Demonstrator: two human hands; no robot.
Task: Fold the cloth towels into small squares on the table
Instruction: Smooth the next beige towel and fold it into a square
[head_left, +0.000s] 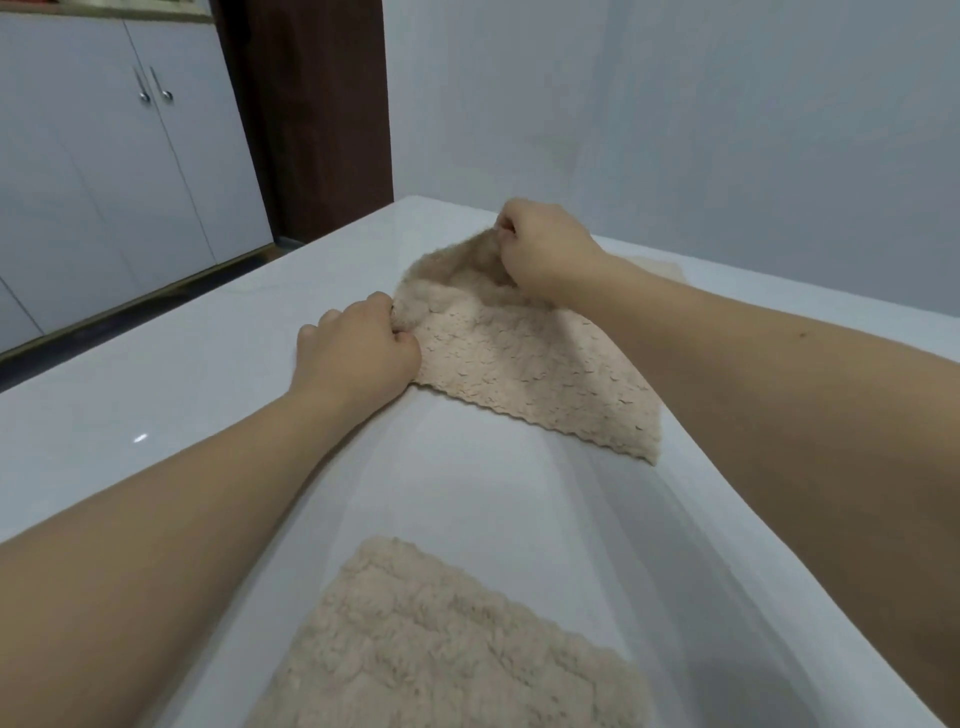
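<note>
A beige fluffy cloth towel (524, 364) lies on the white table (182, 374), its far part lifted off the surface. My left hand (358, 348) pinches the towel's left corner close to the table. My right hand (540, 244) grips the far corner and holds it raised, so the cloth sags between the two hands. Its scalloped near edge rests flat on the table. A second beige towel (447, 649) lies flat near the bottom of the view, close to me.
Part of another pale cloth (660, 267) shows behind my right forearm near the table's far edge. A grey wall stands behind the table. White cabinets (119, 171) and a dark wooden door frame (317, 114) are beyond the table's left edge.
</note>
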